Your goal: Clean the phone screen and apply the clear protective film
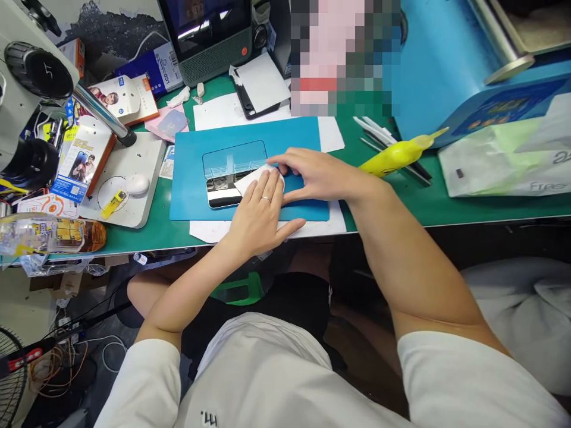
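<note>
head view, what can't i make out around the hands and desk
- Phone screen, right end: head view, hidden by the white cloth, left hand and right hand.
- Left palm: head view, turned down, hidden by the hand's own back.
- Fan: head view, cut off by the left edge.
- Plastic bag's lettering: head view, cut off by the right edge.

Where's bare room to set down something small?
Bare blue mat lies left of the phone screen; bare green tabletop shows between the right forearm and plastic bag. It's crowded around the left hand and right hand, and at far left among boxes.
</note>
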{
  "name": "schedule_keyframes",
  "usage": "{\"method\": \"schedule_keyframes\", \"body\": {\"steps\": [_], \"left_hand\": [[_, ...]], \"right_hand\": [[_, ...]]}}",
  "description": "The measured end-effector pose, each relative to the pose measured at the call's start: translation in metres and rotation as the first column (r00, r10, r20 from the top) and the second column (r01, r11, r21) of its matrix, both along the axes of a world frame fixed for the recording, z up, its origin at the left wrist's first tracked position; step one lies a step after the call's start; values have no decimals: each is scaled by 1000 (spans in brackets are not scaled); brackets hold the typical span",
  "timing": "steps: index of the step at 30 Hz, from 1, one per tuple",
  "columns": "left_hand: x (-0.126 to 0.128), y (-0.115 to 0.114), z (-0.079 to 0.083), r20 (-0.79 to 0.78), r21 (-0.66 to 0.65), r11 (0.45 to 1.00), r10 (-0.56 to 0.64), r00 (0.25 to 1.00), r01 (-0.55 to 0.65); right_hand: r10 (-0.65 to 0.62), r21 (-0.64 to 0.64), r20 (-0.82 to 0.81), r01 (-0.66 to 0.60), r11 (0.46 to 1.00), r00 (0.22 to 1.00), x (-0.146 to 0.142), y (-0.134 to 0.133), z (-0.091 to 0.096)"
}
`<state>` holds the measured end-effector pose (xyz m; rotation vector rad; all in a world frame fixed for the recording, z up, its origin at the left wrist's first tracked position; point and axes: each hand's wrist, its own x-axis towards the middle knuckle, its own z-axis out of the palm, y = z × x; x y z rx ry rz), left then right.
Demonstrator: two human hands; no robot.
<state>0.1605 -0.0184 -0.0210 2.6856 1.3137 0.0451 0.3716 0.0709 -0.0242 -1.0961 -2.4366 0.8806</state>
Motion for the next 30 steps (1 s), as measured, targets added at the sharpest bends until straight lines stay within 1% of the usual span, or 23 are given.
{"method": "schedule_keyframes", "body": {"steps": [4,7,10,15,20,22,25,27,30], "left_hand": [[0,14,-2,3,11,1000,26,1000,-26],[-11,18,-3,23,12,1000,28,999,-28],[-34,13,-2,49,6,999,52,997,-52],[-85,2,0,55,-25,994,112,992,-110],[-119,-3,6,27,-31,995,100,995,-100],[-128,-9,8,33,-26,995,98,995,-97],[-136,-28,9,35,-11,995,99,994,-98],[-138,-42,9,28,0,994,108,994,-108],[-134,-58,7,28,29,987,156,987,-157]], "right_hand": [[-13,18,-1,13,1000,1000,-1,0,-3],[-26,11,-5,26,1000,1000,0,0,-3],[-27,-3,8,27,1000,1000,0,-1,-2],[-32,13,8,32,999,999,0,-2,-2],[-34,22,12,34,999,999,-1,-1,-3],[-34,24,15,34,999,999,-1,0,-3],[-27,22,14,27,999,1000,-1,1,-3],[-25,26,6,25,999,1000,0,2,-5],[-24,40,-12,24,999,1000,0,2,-6]]}}
